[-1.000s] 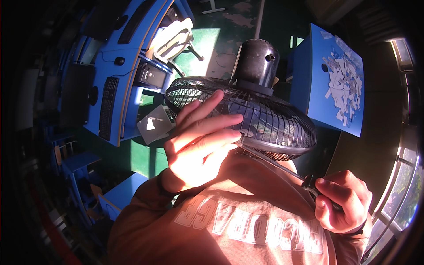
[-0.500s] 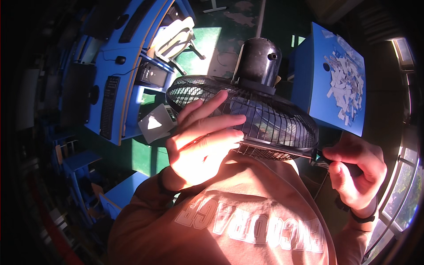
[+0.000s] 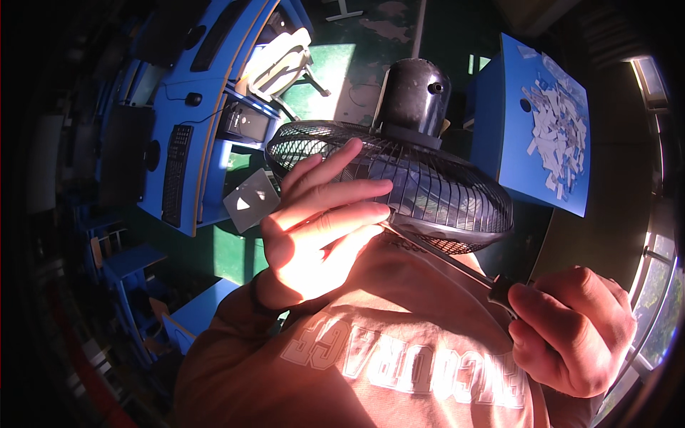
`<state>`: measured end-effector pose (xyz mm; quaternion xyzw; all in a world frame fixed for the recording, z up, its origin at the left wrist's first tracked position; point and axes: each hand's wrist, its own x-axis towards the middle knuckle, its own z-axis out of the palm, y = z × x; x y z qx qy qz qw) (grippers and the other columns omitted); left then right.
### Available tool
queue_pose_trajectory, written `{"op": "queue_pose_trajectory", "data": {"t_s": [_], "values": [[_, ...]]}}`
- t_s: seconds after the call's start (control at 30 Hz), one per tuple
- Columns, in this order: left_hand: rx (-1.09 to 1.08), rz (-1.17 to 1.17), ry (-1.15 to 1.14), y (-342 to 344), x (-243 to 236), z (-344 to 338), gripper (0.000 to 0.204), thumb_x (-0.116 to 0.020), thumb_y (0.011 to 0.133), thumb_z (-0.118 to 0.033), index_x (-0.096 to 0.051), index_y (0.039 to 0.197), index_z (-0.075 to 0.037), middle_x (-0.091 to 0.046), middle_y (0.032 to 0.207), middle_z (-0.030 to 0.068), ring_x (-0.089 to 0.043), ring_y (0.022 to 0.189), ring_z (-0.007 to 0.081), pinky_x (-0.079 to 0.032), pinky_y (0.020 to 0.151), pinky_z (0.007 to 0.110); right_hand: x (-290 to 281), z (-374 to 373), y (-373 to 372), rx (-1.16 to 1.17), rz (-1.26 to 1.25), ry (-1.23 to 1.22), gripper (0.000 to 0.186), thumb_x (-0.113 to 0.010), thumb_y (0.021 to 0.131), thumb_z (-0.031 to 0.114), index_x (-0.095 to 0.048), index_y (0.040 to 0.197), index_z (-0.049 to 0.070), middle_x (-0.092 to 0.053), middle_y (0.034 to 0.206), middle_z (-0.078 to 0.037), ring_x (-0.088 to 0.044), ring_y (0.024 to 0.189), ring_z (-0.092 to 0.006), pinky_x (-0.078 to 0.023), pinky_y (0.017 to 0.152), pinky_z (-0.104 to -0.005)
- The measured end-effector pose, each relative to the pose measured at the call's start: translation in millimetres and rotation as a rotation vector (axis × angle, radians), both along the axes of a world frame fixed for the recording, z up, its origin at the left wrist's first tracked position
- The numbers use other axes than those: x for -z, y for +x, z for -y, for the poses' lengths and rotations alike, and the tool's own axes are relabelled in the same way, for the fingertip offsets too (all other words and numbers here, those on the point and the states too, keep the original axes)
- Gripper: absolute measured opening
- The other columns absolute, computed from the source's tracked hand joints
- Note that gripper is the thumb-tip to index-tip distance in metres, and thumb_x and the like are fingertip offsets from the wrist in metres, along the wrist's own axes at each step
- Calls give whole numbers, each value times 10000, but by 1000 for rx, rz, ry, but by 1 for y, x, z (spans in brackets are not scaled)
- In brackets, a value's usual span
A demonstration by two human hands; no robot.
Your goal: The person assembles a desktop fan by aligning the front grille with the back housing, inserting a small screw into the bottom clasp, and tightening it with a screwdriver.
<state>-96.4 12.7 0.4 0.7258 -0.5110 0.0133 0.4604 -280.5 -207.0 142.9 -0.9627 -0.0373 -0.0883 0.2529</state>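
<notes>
A black electric fan (image 3: 457, 192) stands in front of my chest, its round wire guard facing toward me and its cylindrical motor housing (image 3: 414, 103) on the far side. My left hand (image 3: 314, 235) is at the near left rim of the guard. Its thumb and forefinger come together on the rim, with the other fingers stretched over the wires. Closed around the dark handle of a screwdriver (image 3: 457, 264), my right hand (image 3: 574, 328) is low at the right. The long metal shaft slants up left, and its tip ends by my left fingertips; the exact contact point is hidden.
Left, a blue computer desk (image 3: 157, 182) carries a keyboard (image 3: 176, 175) and mouse (image 3: 193, 99), with a chair (image 3: 278, 68) beside it. A blue table (image 3: 496, 167) at the right bears a heap of white paper strips (image 3: 560, 135). Windows (image 3: 653, 299) line the far right.
My right hand has moved down and slightly right, drawing the screwdriver back from along the guard's rim to a slant below it. My left hand and the fan have barely shifted.
</notes>
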Motion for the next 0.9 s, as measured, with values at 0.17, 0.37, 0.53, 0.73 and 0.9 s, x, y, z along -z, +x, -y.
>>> {"op": "queue_pose_trajectory", "data": {"t_s": [0.17,0.37,0.53,0.73,0.9], "values": [[16,-36,-29,1,-1,1,225,-871,780,-24,-829,1000,-43,-819,1174,140,-656,1366,419,-402,1197,472,-14,-6,-1,16,-31,-150,364,-834,764,176,-776,1099,47,-697,834,-126,-679,638,-235,-508,532,-350],[6,-28,47,2,-5,-3,265,-866,746,6,-820,1003,-44,-819,1182,124,-651,1379,402,-401,1201,468,-17,-1,-5,-12,2,-143,293,-798,793,122,-743,1064,23,-672,798,-139,-642,607,-230,-484,517,-336],[6,-14,-6,3,-1,-1,244,-861,749,9,-812,981,-49,-819,1183,116,-654,1376,395,-406,1197,466,-20,17,-11,-19,67,-129,230,-729,964,166,-698,1060,-41,-678,805,-180,-608,581,-207,-446,504,-320],[-21,0,-27,1,4,-3,230,-848,779,1,-805,997,-58,-820,1176,120,-660,1365,404,-410,1200,471,6,45,-37,240,223,32,361,-723,1036,218,-675,1265,-57,-692,905,-136,-588,650,-126,-455,575,-250],[-96,39,-51,-9,12,2,96,-808,853,-31,-744,924,-40,-821,1117,158,-692,1302,451,-413,1206,520,109,150,-68,738,371,619,423,-617,1121,209,-627,1445,-62,-701,1000,-54,-575,794,-82,-479,684,-244]]}}
